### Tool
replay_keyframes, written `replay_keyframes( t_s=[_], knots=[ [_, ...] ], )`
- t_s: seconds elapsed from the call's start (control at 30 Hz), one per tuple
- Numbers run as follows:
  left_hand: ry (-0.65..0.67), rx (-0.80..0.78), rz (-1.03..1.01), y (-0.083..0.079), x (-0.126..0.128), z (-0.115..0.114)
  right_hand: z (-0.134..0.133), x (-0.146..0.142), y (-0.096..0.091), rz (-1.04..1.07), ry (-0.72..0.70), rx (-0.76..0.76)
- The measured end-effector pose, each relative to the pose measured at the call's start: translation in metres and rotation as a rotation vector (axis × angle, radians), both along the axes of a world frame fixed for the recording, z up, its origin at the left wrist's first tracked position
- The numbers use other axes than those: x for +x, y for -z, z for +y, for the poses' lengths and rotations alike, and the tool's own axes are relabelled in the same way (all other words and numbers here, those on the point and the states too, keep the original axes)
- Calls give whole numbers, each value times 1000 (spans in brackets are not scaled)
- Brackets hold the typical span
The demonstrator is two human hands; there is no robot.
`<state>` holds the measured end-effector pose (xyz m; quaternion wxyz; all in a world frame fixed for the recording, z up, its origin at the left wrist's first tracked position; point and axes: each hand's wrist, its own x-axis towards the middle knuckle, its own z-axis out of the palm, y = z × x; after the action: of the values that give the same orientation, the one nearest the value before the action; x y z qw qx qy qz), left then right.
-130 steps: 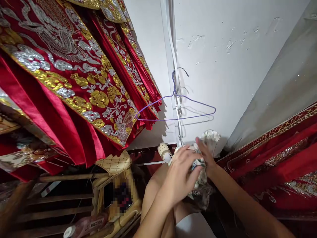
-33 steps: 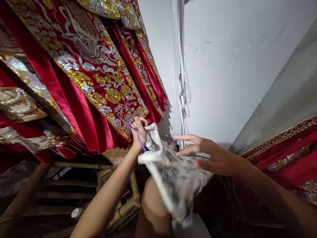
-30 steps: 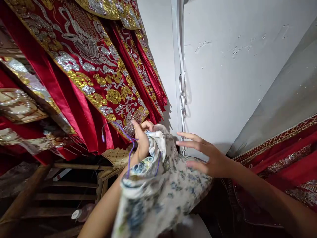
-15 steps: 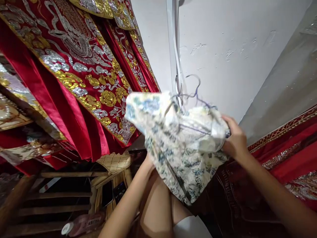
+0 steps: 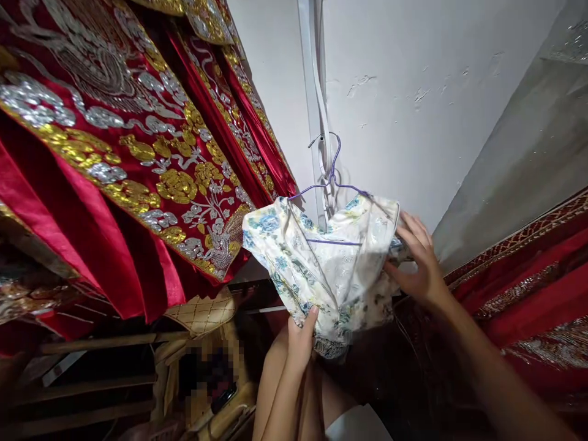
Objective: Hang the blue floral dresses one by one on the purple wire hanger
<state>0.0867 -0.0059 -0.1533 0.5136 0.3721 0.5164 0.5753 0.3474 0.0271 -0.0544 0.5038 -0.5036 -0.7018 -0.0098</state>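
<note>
A white top with blue and green flowers (image 5: 301,269) hangs on a purple wire hanger (image 5: 337,174) in front of me. Its V-shaped neckline faces me, and its lower part gathers into a dark ruffled bit. My left hand (image 5: 302,337) grips the top's lower left side, thumb on the front and the other fingers hidden behind the cloth. At the right sleeve, my right hand (image 5: 420,263) holds the fabric between thumb and fingers. The hanger's hook stands up against the wall, beside a white strap (image 5: 321,104).
Red robes with gold and silver sequins (image 5: 184,165) hang at the left. More red beaded cloth (image 5: 528,294) hangs at the right. A white wall (image 5: 413,122) rises behind. Below left stand a wooden chair (image 5: 169,373) and a quilted gold bag-like item (image 5: 202,312).
The floral top and hanger have swung to hang straighter, with the hook shifted left. My left hand now shows at the front of the garment; the view has tilted slightly.
</note>
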Motion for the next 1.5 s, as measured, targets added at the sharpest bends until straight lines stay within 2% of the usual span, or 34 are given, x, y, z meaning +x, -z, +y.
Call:
replay_keyframes(
  t_s=[0.07, 0.17, 0.23, 0.27, 0.33, 0.4, 0.5, 0.57, 0.6, 0.67, 0.77, 0.8, 0.83, 0.87, 0.9, 0.97, 1.0, 1.03, 1.1, 1.23, 1.3, 1.4, 1.5],
  knots=[
    [-42, -47, 8, 9, 0, -6, -22, -11, 34, 175, -20, -65],
    [-67, -29, 24, 17, 1, -9, -57, -44, 86, 538, -96, -233],
    [-18, -5, 36, 19, 2, -9, -73, -71, 108, 668, -107, -378],
    [20, 7, 44, 19, 2, -9, -77, -83, 114, 688, -133, -463],
    [92, 30, 62, 18, 2, -11, -77, -101, 113, 686, -223, -621],
    [128, 48, 77, 17, 0, -13, -72, -110, 102, 691, -318, -713],
    [164, 64, 96, 17, -2, -16, -64, -113, 85, 719, -370, -726],
    [179, 48, 115, 20, -3, -17, -64, -114, 81, 776, -361, -701],
    [150, 38, 136, 22, -3, -17, -65, -114, 82, 821, -349, -689],
    [-18, 71, 228, 25, -4, -17, -69, -115, 84, 916, -316, -681],
    [-370, 273, 464, 23, -4, -19, -75, -113, 89, 966, -302, -733],
    [-412, 357, 541, 20, -3, -20, -76, -112, 90, 956, -313, -749],
    [-375, 431, 605, 16, -1, -21, -77, -111, 90, 936, -333, -761],
    [-262, 485, 655, 11, 2, -22, -78, -109, 89, 908, -360, -774],
    [-87, 508, 689, 6, 6, -22, -78, -106, 88, 880, -388, -786],
    [316, 467, 702, -3, 16, -21, -79, -101, 84, 829, -431, -816],
    [467, 420, 691, -6, 21, -20, -78, -98, 81, 804, -444, -829],
    [552, 372, 678, -7, 27, -20, -77, -94, 79, 781, -448, -835],
    [568, 307, 659, -5, 36, -19, -74, -85, 71, 747, -447, -850],
    [474, 254, 731, 7, 49, -22, -49, -67, 43, 775, -412, -859],
    [459, 264, 846, 11, 54, -23, -26, -59, 17, 835, -388, -787],
    [483, 308, 1005, 12, 63, -23, 14, -53, -32, 908, -390, -678],
    [517, 341, 1046, 8, 70, -23, 41, -54, -77, 928, -416, -563]
  ],
)
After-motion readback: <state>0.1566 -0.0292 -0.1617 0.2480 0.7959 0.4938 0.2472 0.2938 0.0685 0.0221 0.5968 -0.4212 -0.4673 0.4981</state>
